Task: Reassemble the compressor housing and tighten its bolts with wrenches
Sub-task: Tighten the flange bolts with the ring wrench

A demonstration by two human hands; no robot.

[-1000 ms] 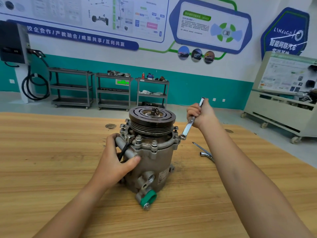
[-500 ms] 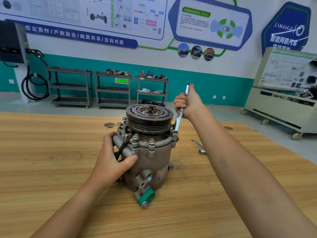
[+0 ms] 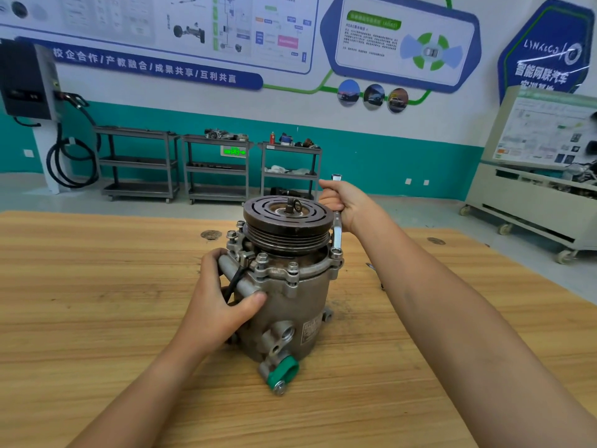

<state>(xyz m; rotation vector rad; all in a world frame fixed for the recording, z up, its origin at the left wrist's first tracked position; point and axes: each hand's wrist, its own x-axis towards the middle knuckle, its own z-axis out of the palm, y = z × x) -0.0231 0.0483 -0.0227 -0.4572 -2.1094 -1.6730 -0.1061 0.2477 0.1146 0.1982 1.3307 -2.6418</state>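
While the compressor (image 3: pixel 290 305) stands upright in the middle of the wooden table (image 3: pixel 97 302), the left hand (image 3: pixel 219 305) grips its 9 o'clock side, fingers curled behind, thumb pressed on the front. The right hand (image 3: pixel 350 205), fingers wrapped round the wrench (image 3: pixel 337 234), holds it on the flange bolt (image 3: pixel 336 252) at 3 o'clock.

Grey compressor (image 3: pixel 290 305) upright, pulley (image 3: pixel 287 227) up; wrench (image 3: pixel 337 234) ring on flange bolt (image 3: pixel 336 252).

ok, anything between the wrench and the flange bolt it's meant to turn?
No. The silver ring wrench sits on the right-rim flange bolt, gripped by the right hand. The dark grooved pulley stands close beside its handle.
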